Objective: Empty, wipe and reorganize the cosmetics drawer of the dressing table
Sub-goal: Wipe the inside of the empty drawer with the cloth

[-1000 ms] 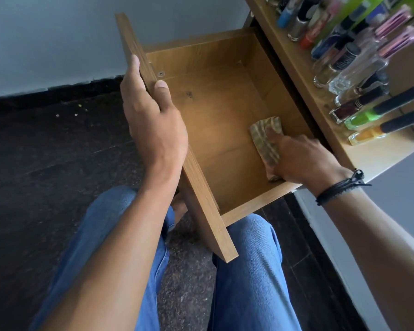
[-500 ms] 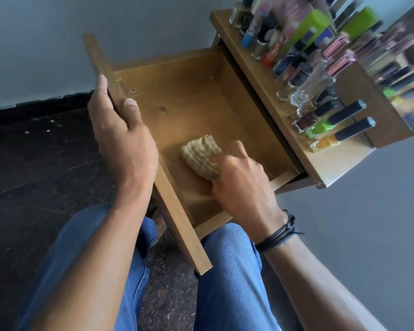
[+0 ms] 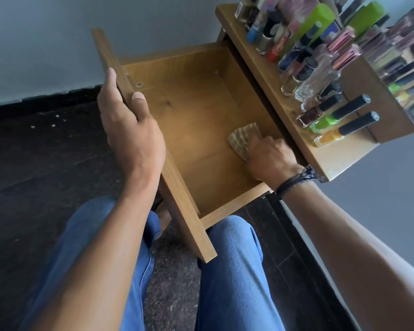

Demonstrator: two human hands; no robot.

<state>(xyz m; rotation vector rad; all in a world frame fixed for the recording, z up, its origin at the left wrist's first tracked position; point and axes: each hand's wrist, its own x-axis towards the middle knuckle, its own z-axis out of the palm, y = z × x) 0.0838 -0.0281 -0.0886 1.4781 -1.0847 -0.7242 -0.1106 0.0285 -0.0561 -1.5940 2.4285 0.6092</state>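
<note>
Plainly bare wooden drawer (image 3: 196, 111); left hand (image 3: 132, 130) grips front (image 3: 189, 211), right hand (image 3: 270, 156) holds maybe-checked cloth (image 3: 240, 137).

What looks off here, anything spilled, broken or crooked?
Little stands out: pale specks lie scattered on the dark floor by the wall, left of the drawer. The drawer shows no spill or damage; the right hand holds a cloth on its bottom, the left hand grips its front.

The cloth (image 3: 240, 138) lies mostly under the right hand (image 3: 270, 158); most fingers of the left hand (image 3: 132, 130) hide behind the drawer front (image 3: 187, 211) — bottles (image 3: 304, 68) beyond the right hand blur, cropped at top.
</note>
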